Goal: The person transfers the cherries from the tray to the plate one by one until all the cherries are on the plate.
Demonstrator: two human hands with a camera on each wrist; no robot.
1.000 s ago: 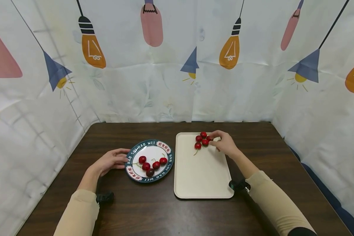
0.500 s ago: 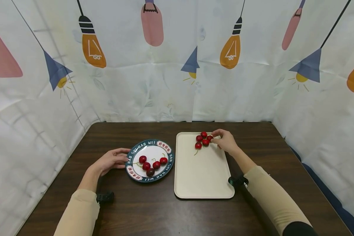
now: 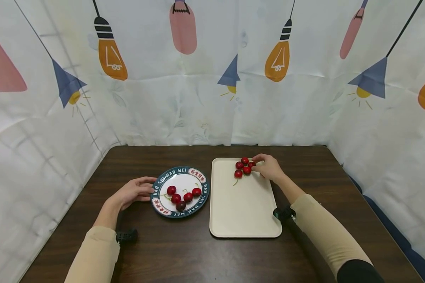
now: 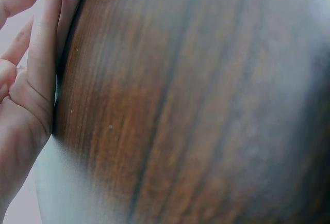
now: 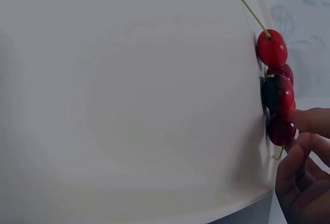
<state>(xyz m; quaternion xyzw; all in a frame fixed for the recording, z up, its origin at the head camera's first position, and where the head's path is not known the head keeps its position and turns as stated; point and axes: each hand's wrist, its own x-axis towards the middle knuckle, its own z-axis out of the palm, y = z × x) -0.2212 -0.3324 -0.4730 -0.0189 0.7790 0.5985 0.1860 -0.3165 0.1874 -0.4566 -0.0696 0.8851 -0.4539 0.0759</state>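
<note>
My left hand (image 3: 136, 192) rests at the left rim of a round plate (image 3: 156, 200) with a dark teal border, its fairly straight fingers touching the edge. Several red cherries (image 3: 176, 198) with stems lie on that plate. To its right is a cream rectangular tray (image 3: 244, 208), with several more cherries (image 3: 238, 173) grouped at its far end. There my right hand (image 3: 269, 168) pinches the rightmost cherry (image 5: 282, 131) between thumb and fingers, beside the others. In the left wrist view, the left hand (image 4: 31, 74) appears against the wood, the plate mostly out of sight.
Both items stand on a dark wooden table (image 3: 177, 251), a narrow strip of wood between them. Behind and at the sides hangs a white cloth (image 3: 198, 106) printed with lamps and bulbs. Dark watch-like bands (image 3: 126, 236) sit at both wrists.
The right forearm and sleeve have swung slightly left, while the right fingers stay at the same cherry. The left hand, plate and tray hold their places.
</note>
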